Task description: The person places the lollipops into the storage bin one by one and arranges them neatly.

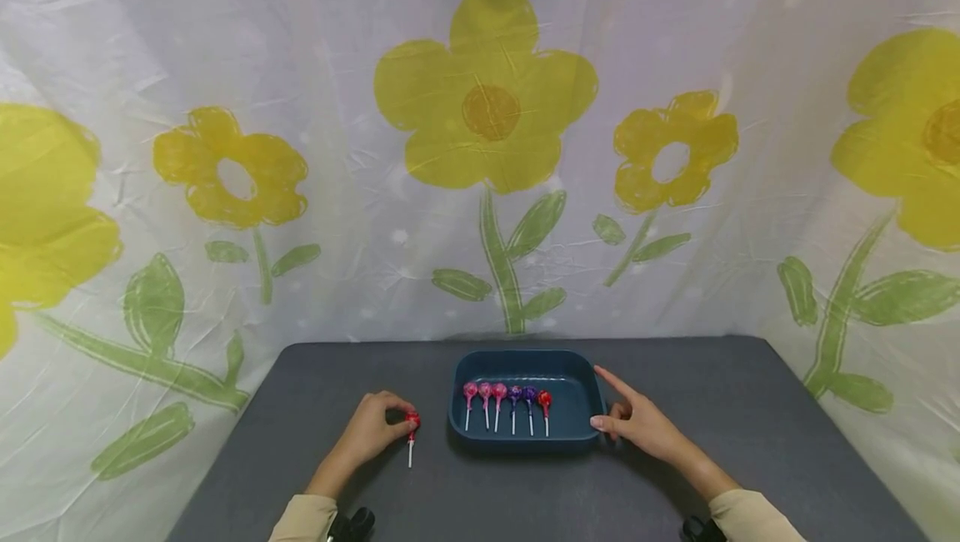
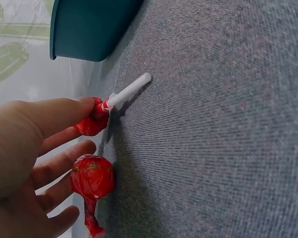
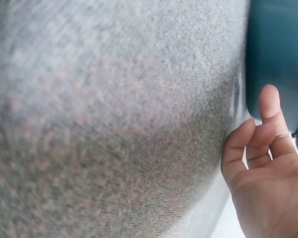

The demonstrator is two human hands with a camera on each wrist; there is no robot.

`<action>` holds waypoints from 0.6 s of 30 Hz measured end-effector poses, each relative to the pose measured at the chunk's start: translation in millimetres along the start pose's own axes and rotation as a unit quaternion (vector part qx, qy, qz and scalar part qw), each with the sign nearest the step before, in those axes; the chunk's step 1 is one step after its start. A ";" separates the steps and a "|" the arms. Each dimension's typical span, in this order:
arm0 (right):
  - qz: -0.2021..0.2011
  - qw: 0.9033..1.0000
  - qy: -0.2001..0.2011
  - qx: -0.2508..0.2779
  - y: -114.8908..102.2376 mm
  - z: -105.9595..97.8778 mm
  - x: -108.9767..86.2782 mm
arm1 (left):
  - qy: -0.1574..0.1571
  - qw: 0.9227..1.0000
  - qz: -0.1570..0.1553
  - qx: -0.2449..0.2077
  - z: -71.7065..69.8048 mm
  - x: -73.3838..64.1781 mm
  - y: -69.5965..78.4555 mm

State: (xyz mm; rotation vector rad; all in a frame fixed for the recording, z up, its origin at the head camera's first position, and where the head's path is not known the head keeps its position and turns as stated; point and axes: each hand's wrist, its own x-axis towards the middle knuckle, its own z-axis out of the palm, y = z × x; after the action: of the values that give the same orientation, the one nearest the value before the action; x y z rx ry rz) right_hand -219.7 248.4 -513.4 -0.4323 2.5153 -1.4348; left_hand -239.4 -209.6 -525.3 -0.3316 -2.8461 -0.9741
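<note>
In the head view my left hand (image 1: 378, 425) pinches a red-wrapped lollipop (image 1: 412, 420) by its candy end, left of the blue tray (image 1: 525, 444). The left wrist view shows this lollipop's white stick (image 2: 131, 90) pointing away from the thumb. A second red lollipop (image 2: 93, 174) is beside the lower fingers there; the head view hides it. My right hand (image 1: 637, 423) holds the tray's right side, thumb at the rim and index finger reaching along it. In the right wrist view a finger touches the tray's outer wall (image 3: 278, 49).
Inside the tray several lollipops stand in a row: pink ones (image 1: 485, 392), purple ones (image 1: 529, 396) and a red one (image 1: 544, 400) at the right end. A grey cloth-covered table (image 1: 480, 500) lies beneath. Behind hangs a white curtain (image 1: 337, 192) with yellow flowers.
</note>
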 end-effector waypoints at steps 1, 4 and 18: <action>-0.001 1.000 0.000 -0.001 0.2 0.1 0.1 | 0.000 1.000 0.000 -0.001 -0.2 0.3 0.6; -0.002 1.000 0.002 0.000 0.4 0.4 0.3 | 0.001 1.000 -0.001 -0.003 -0.8 1.0 2.9; 0.008 1.000 0.003 -0.007 2.1 -0.1 0.8 | 0.018 1.000 0.003 0.001 -3.8 4.5 9.2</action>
State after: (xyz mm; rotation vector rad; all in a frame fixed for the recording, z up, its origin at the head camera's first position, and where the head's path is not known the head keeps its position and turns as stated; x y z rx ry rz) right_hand -220.7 249.2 -515.2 -0.4084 2.5292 -1.4168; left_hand -241.3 -204.2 -516.1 -0.3201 -2.8128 -0.9654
